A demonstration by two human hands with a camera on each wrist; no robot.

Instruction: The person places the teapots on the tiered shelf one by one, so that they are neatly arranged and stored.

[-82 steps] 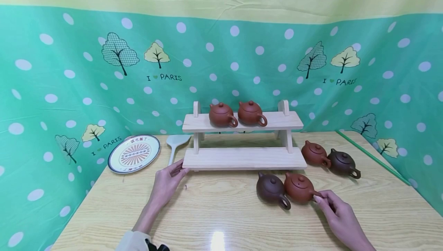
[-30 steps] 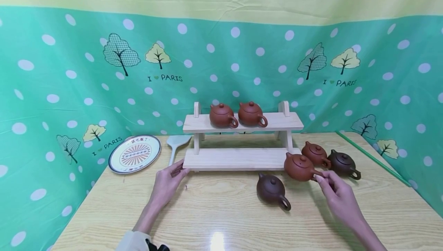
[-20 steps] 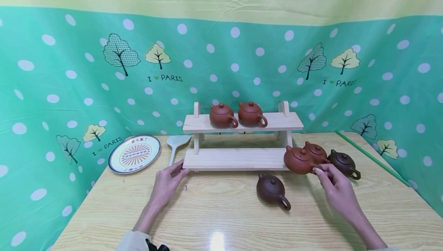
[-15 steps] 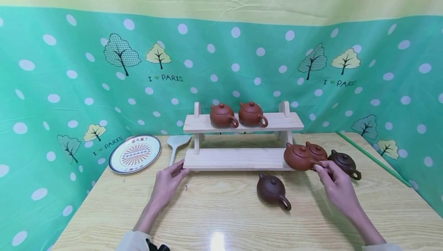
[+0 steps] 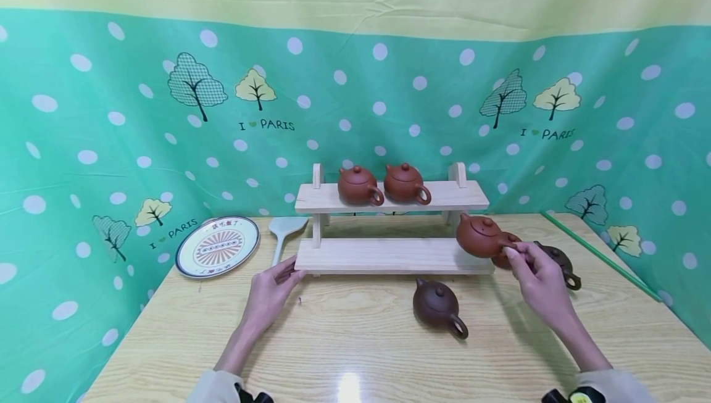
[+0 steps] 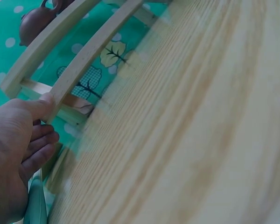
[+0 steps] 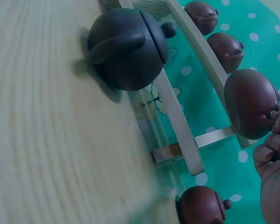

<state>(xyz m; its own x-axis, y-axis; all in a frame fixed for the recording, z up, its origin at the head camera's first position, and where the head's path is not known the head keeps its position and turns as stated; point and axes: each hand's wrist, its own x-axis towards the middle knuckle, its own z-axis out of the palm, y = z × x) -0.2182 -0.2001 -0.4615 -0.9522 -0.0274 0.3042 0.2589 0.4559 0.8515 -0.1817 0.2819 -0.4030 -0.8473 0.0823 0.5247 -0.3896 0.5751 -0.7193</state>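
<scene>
My right hand [image 5: 541, 282] pinches the handle of a reddish-brown teapot [image 5: 479, 236], held up off the table in front of the right end of a two-tier wooden shelf [image 5: 383, 256]. In the right wrist view this teapot [image 7: 248, 100] overlaps the upper board. My left hand [image 5: 270, 292] grips the left end of the lower board; the left wrist view shows its thumb on the board [image 6: 79, 67] and the fingers curled below. Two more reddish-brown teapots, one left [image 5: 355, 186] and one right [image 5: 402, 183], sit on the upper tier.
A dark brown teapot [image 5: 435, 304] stands on the table before the shelf. Right of the shelf are a partly hidden reddish-brown teapot [image 5: 502, 261] and another dark teapot [image 5: 558, 260]. A plate [image 5: 189, 255] and a pale spatula [image 5: 287, 225] lie left, a green stick [image 5: 602, 258] far right.
The right hand has lifted the reddish-brown teapot from beside the dark one on the table, up and back to the shelf's right end. The left hand has kept its grip on the shelf.
</scene>
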